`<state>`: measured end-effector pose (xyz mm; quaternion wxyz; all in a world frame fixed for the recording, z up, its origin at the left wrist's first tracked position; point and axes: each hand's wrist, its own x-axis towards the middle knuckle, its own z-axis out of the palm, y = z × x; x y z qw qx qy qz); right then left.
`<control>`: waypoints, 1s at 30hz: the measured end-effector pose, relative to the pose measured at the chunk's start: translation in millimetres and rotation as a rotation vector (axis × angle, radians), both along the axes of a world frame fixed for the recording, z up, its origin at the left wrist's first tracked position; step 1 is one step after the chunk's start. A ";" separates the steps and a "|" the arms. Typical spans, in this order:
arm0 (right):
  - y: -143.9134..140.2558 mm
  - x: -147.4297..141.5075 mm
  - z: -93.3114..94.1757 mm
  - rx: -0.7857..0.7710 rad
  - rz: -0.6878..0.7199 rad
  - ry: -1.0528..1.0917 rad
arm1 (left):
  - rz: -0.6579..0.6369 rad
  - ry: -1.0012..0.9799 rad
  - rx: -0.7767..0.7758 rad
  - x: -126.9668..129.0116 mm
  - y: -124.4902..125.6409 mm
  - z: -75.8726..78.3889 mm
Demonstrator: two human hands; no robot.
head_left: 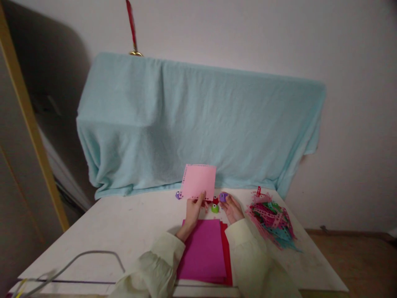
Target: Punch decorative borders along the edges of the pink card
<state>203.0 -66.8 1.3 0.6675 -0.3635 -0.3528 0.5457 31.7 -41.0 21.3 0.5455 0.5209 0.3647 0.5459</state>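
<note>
The left hand (192,211) pinches the lower edge of a pink sheet (199,181), holding it upright near the far edge of the desk (130,225). The right hand (231,208) rests with its fingers closed around a purple punch (223,196). With so little paper gripped, the sheet could likely flop or slip. Small punches (215,207) crowd close by and could be knocked toward the scrap pile (273,223) at the right edge.
</note>
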 end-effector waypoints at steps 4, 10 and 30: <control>1.9 -2.0 -5.6 -0.030 0.021 -0.065 | -0.110 0.124 -0.120 3.5 8.2 -21.7; 2.1 -3.9 -3.8 -0.027 0.031 0.027 | -0.125 -0.043 -0.145 4.5 6.0 -17.1; -5.3 -19.6 6.6 0.040 0.075 -0.173 | 0.124 0.229 0.073 -5.6 -6.2 -7.3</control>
